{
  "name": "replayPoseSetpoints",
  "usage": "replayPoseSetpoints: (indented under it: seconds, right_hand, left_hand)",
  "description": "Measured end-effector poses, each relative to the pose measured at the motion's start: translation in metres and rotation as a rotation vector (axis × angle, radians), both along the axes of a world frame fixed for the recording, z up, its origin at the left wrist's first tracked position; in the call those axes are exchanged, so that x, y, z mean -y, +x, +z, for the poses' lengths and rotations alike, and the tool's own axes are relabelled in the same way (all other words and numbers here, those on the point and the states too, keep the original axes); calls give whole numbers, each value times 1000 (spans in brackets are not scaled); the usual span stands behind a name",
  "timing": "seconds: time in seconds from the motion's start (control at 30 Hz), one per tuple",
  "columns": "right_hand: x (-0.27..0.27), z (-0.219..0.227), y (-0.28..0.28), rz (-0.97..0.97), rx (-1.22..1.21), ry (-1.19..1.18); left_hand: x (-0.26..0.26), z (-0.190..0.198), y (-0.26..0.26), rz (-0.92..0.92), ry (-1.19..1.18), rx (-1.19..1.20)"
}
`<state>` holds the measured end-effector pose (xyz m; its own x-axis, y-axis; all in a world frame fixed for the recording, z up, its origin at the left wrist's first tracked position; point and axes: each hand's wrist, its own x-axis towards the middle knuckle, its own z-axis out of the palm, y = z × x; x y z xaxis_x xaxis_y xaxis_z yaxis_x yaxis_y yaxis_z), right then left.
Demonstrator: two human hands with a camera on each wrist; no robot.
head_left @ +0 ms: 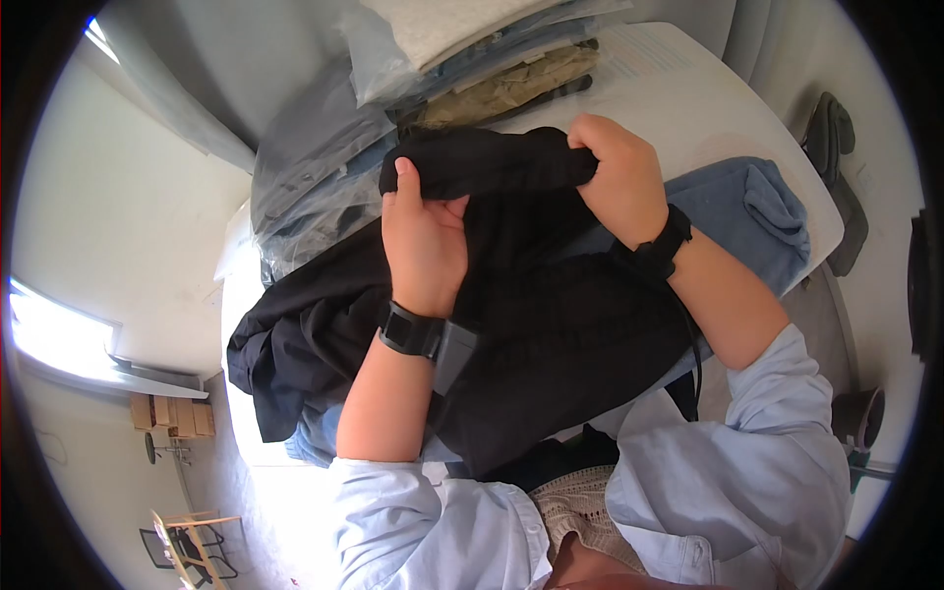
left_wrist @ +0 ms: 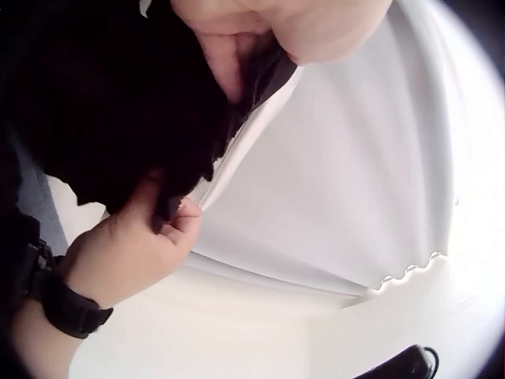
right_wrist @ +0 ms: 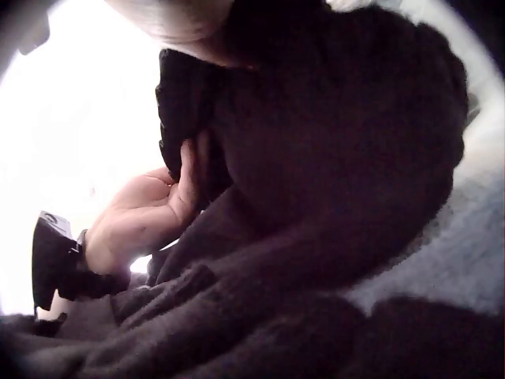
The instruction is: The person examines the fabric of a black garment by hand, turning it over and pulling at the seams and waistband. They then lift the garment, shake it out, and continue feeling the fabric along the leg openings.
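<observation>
Both hands hold up a black garment (head_left: 551, 324) over a white table (head_left: 678, 88). My left hand (head_left: 418, 221) grips a bunched fold of the fabric, thumb on top. My right hand (head_left: 619, 177) clutches the same rolled edge further right. The rest of the garment hangs down and spreads across the table toward my body. The left wrist view has the right hand (left_wrist: 134, 249) pinching the black cloth (left_wrist: 102, 95), with the left hand (left_wrist: 260, 31) at the top edge. In the right wrist view the left hand (right_wrist: 146, 213) holds the dark fabric (right_wrist: 331, 158).
A blue garment (head_left: 757, 211) lies on the table under and to the right of the black one. A stack of clothes in clear plastic bags (head_left: 472, 59) sits at the table's far side. A dark chair (head_left: 836, 147) stands beyond the right edge.
</observation>
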<state>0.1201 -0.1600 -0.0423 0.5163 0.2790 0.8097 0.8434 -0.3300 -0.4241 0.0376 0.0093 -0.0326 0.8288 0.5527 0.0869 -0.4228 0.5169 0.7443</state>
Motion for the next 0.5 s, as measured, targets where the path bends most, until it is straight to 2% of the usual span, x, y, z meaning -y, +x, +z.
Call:
replayPoseSetpoints:
  seconds: [0.13,0.2,0.23,0.3,0.43,0.5]
  right_hand:
    - [2,1,-3,-21,35,79]
    - [2,1,-3,5,20,95]
    - [2,2,-4,4,22,89]
    - [2,5,-9,82,15,44]
    - [3,6,-8,161,105,-56]
    - [2,10,-13,309,154,-134]
  left_hand:
    - [9,-4,-4,17,139,-37]
    - [2,-6,-6,-392,156,-41]
    - [1,-6,-6,-393,150,-37]
    - [4,0,-7,-669,184,-193]
    - [14,-4,-4,-679,134,-274]
    - [12,-11,-3,-574,41,-311]
